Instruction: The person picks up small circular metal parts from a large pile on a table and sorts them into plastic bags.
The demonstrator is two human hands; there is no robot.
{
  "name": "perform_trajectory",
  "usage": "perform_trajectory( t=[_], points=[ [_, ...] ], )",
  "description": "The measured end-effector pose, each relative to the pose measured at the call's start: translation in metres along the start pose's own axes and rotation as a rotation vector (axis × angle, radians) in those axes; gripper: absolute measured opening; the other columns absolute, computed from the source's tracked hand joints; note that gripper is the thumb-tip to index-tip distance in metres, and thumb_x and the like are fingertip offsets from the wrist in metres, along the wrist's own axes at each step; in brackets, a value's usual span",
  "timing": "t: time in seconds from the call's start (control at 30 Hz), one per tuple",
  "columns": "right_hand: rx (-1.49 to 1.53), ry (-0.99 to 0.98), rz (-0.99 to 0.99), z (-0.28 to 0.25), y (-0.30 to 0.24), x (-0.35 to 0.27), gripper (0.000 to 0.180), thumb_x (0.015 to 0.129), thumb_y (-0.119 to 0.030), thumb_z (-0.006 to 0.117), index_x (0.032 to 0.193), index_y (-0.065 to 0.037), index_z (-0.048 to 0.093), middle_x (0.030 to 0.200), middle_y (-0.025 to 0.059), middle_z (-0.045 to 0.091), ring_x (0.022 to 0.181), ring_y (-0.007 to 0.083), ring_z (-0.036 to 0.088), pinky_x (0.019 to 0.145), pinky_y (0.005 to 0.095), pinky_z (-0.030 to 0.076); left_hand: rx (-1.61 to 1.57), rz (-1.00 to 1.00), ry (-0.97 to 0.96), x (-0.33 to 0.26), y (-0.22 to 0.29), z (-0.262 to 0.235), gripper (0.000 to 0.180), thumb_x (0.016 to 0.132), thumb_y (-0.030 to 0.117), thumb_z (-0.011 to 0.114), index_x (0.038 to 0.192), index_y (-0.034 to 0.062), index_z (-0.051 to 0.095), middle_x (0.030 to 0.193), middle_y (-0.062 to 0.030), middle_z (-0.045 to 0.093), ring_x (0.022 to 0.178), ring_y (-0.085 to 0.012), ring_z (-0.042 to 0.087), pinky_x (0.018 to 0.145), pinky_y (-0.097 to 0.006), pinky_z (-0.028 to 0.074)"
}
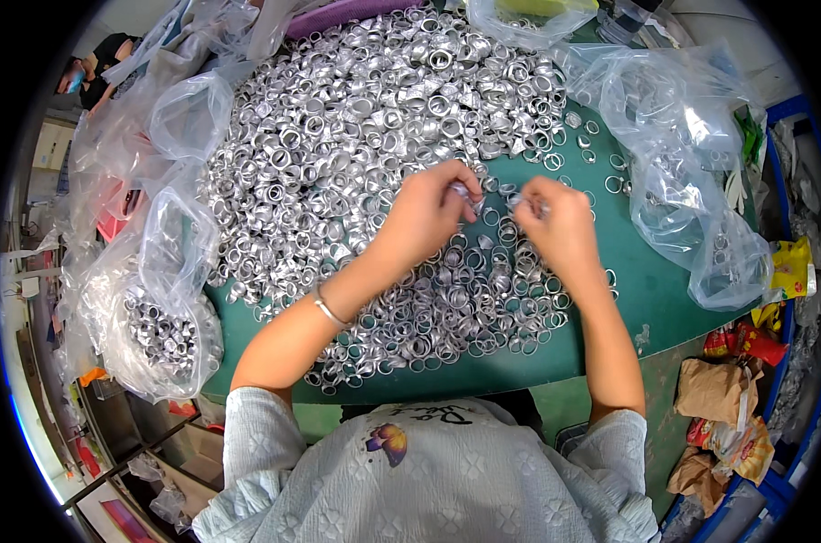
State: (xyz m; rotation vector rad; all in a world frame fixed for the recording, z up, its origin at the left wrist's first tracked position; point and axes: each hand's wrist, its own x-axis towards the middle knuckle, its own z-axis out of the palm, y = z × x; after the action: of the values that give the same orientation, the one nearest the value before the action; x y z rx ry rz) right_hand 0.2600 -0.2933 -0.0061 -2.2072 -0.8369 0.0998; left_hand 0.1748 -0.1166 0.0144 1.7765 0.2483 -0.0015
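A great heap of silver-coloured metal rings (pixel 374 109) covers much of the green table (pixel 645 308). My left hand (pixel 431 208) is over the heap's near right part, its fingers curled round a few rings (pixel 465 192). To its right, my right hand (pixel 559 222) is closed in a pinch on a small silver ring (pixel 537 208), partly hidden by the fingers. A looser group of rings (pixel 437 308) lies closer to me, below both hands. Single rings are scattered along the heap's right side. A bangle (pixel 331 309) circles my left wrist.
A clear plastic bag holding rings (pixel 161 335) stands at the table's left edge. More clear bags (pixel 682 163) lie on the right. A purple tray (pixel 351 16) is at the far edge. Paper and plastic packages (pixel 718 389) sit low on the right. Another person (pixel 103 68) is at far left.
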Motion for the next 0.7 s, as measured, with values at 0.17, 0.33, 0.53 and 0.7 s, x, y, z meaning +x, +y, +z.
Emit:
perform_trajectory(
  t=[0.17,0.33,0.53,0.7],
  points=[
    [1.493,-0.222,0.493,-0.039,0.014,-0.009,0.017,0.089,-0.016,0.050,0.095,-0.002,0.058,0.084,0.0096,0.059,0.045,0.0106,0.041,0.035,0.0209,0.031,0.106,0.068,0.001,0.012,-0.005,0.002,0.017,0.080,-0.004,0.048,0.091,0.0028,0.059,0.090,-0.0054,0.055,0.078,-0.0159,0.053,0.069,-0.030,0.044],
    [1.506,-0.248,0.434,-0.041,0.030,-0.001,0.023,0.091,-0.019,0.053,0.101,0.001,0.060,0.076,0.0068,0.058,0.048,0.0098,0.043,0.036,0.0211,0.029,0.835,0.564,-0.044,0.034,-0.012,0.046,0.013,0.076,0.007,0.065,0.088,0.0045,0.061,0.095,-0.0087,0.049,0.090,-0.0257,0.047,0.075,-0.037,0.040],
    [-0.209,-0.063,0.290,-0.060,0.021,-0.008,0.012,0.077,-0.015,0.069,0.084,-0.005,0.068,0.059,0.0073,0.057,0.051,0.0204,0.051,0.052,0.0329,0.040,1.019,0.590,-0.172,0.039,-0.009,0.036,0.014,0.072,0.004,0.063,0.086,0.0043,0.064,0.095,-0.0074,0.049,0.093,-0.0249,0.047,0.073,-0.036,0.040],
    [-0.188,-0.005,0.259,-0.071,0.019,-0.017,0.016,0.075,-0.018,0.071,0.086,-0.006,0.068,0.063,0.0107,0.058,0.056,0.0268,0.055,0.054,0.0375,0.042,1.031,0.698,-0.166,0.041,-0.015,0.031,0.009,0.071,0.001,0.059,0.080,0.0037,0.062,0.087,-0.0082,0.048,0.085,-0.0248,0.048,0.071,-0.036,0.040]
  ],
)
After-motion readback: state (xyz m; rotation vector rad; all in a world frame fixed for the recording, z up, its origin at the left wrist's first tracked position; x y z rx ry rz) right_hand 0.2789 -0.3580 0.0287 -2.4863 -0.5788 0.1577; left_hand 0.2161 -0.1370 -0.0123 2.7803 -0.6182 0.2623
